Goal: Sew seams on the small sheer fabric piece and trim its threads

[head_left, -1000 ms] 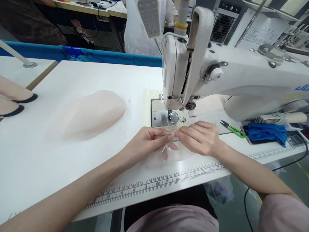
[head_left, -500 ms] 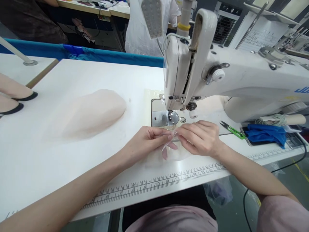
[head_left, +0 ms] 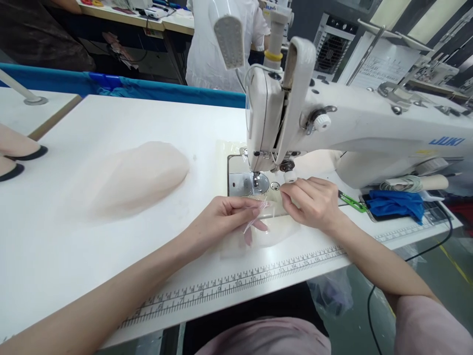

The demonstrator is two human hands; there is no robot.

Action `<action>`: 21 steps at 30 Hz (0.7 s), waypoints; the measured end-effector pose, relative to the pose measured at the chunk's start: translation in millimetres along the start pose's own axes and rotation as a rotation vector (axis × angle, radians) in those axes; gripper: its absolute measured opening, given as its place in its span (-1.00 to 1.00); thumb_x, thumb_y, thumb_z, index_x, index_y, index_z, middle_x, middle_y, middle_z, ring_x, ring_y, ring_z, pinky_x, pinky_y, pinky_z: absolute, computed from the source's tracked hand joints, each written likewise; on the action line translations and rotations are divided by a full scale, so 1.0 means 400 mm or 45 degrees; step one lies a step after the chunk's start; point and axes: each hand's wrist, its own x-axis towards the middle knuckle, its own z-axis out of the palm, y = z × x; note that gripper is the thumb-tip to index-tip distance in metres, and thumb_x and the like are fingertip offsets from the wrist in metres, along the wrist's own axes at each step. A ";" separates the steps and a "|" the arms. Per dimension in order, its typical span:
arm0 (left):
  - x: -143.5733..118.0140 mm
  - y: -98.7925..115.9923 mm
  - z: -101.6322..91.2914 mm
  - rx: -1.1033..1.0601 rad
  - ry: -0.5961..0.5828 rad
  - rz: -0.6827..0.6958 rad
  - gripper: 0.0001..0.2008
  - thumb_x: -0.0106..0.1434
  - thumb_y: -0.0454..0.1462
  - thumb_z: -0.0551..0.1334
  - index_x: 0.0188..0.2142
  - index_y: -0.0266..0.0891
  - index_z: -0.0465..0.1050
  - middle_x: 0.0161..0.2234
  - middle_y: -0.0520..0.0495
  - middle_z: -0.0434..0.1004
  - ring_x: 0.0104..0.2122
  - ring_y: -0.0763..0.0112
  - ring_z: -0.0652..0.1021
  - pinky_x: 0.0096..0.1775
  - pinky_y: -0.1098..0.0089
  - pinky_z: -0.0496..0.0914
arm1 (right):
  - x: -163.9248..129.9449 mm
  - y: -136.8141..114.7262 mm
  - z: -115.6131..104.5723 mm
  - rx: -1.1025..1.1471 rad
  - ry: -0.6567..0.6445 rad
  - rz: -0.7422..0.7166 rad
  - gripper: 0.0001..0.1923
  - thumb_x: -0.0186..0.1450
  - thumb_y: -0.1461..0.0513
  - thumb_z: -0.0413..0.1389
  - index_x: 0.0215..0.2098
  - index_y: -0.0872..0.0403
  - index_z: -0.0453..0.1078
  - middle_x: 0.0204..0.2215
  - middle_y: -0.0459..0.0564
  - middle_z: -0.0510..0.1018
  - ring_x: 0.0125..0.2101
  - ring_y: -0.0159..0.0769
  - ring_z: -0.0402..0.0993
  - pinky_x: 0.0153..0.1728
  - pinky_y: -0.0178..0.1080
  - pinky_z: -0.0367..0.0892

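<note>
My left hand pinches a thin clear strip together with the edge of a small sheer pale piece of fabric lying on the white table. My right hand has its fingers curled on the same sheer piece, just right of the strip, with its fingertips close to the white knob under the sewing machine head. Both hands sit just in front of the presser foot and needle plate.
A heap of sheer pale fabric lies to the left. Green thread snips and a blue cloth are at the right under the machine arm. A ruler strip runs along the front edge. A person in white stands behind the table.
My right hand has moved a little right and back, away from my left hand's fingertips and toward the machine's knob. My left hand has kept its pinch.
</note>
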 end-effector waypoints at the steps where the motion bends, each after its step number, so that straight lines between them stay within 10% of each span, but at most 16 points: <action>1: 0.001 -0.002 -0.001 -0.001 0.003 0.003 -0.68 0.24 -0.10 0.26 -0.08 -0.19 0.53 -0.39 -0.07 0.65 -0.63 0.53 0.48 -0.45 0.44 0.39 | 0.002 0.003 -0.007 0.024 -0.033 0.027 -0.90 0.25 0.34 0.09 -0.42 0.09 0.39 -0.57 -0.20 0.50 -0.64 -0.50 0.28 -0.60 -0.33 0.12; 10: -0.003 0.002 0.013 0.123 0.038 0.073 -0.74 0.26 -0.10 0.25 -0.17 -0.17 0.57 -0.60 0.05 0.55 -0.63 0.52 0.44 -0.45 0.44 0.33 | 0.007 -0.072 -0.059 0.348 -0.226 0.214 -0.87 0.32 0.20 0.10 -0.24 0.10 0.43 -0.30 -0.11 0.61 -0.38 -0.45 0.52 -0.48 -0.38 0.26; 21: 0.002 -0.016 0.012 0.222 -0.008 0.124 -0.68 0.24 -0.01 0.22 -0.32 -0.18 0.59 -0.75 0.10 0.40 -0.61 0.42 0.48 -0.38 0.36 0.40 | -0.010 -0.074 -0.059 0.070 -0.188 0.402 -0.89 0.26 0.36 0.04 -0.38 0.10 0.38 -0.46 -0.19 0.56 -0.61 -0.56 0.38 -0.61 -0.38 0.07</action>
